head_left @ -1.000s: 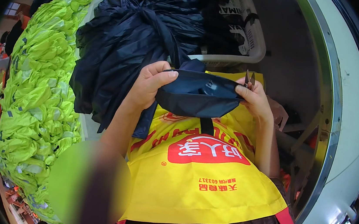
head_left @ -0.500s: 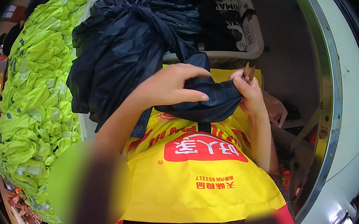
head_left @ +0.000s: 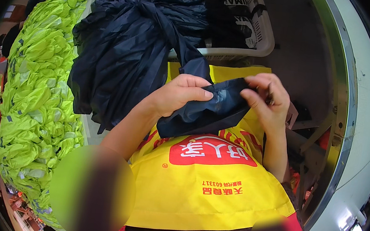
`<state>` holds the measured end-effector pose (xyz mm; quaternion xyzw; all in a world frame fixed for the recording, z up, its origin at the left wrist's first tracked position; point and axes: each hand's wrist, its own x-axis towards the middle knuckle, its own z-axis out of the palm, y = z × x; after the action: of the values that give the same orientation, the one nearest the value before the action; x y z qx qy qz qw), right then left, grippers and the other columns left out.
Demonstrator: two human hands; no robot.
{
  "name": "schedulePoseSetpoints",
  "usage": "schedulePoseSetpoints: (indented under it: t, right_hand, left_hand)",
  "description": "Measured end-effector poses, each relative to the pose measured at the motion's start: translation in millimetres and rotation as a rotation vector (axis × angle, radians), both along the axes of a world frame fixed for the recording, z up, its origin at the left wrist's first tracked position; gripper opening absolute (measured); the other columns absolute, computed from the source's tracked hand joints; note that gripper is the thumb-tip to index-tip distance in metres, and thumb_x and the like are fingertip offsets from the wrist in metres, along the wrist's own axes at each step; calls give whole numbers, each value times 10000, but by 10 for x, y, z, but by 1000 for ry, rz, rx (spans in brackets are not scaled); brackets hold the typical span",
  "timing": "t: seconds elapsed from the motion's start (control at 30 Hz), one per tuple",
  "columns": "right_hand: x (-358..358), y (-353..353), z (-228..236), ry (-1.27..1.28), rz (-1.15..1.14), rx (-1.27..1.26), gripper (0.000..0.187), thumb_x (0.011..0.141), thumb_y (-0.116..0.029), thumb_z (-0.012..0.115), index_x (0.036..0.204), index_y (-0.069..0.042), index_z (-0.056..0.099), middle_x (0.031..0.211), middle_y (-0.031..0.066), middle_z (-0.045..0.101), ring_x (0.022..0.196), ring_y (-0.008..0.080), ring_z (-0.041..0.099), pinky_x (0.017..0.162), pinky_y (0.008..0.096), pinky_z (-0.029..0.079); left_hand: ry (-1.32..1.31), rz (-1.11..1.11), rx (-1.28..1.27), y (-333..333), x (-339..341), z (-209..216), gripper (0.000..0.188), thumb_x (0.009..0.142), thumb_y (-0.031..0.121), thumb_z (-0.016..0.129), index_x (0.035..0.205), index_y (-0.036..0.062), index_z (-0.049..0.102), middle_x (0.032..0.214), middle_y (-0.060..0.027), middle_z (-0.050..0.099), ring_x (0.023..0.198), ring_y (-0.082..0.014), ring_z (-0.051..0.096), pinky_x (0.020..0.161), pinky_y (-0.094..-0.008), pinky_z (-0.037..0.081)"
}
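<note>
A strip of dark navy, thin, shiny fabric stretches between my hands, above the lap. My left hand is closed on its left part, the thumb lying on top. At the upper right corner, my right hand holds the edge with thumb and fingertips. A small dark part of the thread snips shows within the right hand; their blades are mostly hidden. The strip seems to run on into a big gathered heap of the same navy fabric at the left.
Beyond the heap stands a white plastic basket holding black items with white print. A long pile of bright yellow-green garments lines the left. A yellow apron covers my lap. At the right runs a pale table with a metal edge.
My right hand has turned and moved slightly right, so the snips' blades no longer stick up. The left fingers have closed on the fabric, which is now held flatter.
</note>
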<state>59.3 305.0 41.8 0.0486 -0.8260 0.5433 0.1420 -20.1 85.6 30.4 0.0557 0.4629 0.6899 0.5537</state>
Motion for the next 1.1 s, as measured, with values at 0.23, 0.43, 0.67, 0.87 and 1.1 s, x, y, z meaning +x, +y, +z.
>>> schedulePoseSetpoints:
  t: [0.23, 0.43, 0.67, 0.87, 1.1]
  right_hand:
    - [0, -267, -50, 99, 93, 170, 235, 669, -96, 751, 869, -27, 648, 801, 105, 595, 657, 207, 590, 567, 262, 464]
    - [38, -302, -136, -12, 13, 26, 172, 680, -84, 736, 801, -9, 641, 690, 106, 587, 642, 213, 585, 546, 277, 451]
    - [123, -327, -38, -29, -54, 166, 134, 693, -49, 705, 721, -6, 581, 680, 110, 573, 600, 244, 542, 529, 311, 414]
    - [140, -359, -47, 25, -11, 151, 124, 699, -45, 672, 762, -14, 569, 714, 103, 559, 605, 234, 541, 526, 295, 414]
    - [181, -251, -13, -137, 184, -96, 78, 769, -57, 627, 771, -24, 557, 713, 74, 557, 584, 144, 516, 518, 242, 394]
  left_hand:
    - [166, 104, -44, 98, 82, -15, 177, 869, 124, 544, 944, -10, 632, 868, -3, 619, 758, -43, 556, 691, -187, 448]
    - [535, 96, -167, 144, 192, 7, 221, 883, 171, 521, 841, -20, 623, 730, -8, 594, 658, -52, 504, 602, -216, 411]
    - [858, 39, -283, 167, 233, 144, 214, 856, 162, 528, 793, -36, 577, 640, -81, 552, 589, -104, 488, 567, -265, 396]
    - [511, 214, -171, 179, 240, -9, 194, 834, 148, 556, 760, -19, 621, 692, -26, 597, 675, -85, 533, 638, -227, 416]
    - [225, 330, -153, 104, 152, -20, 156, 788, 194, 616, 783, 49, 675, 741, -17, 645, 692, -84, 585, 713, -193, 431]
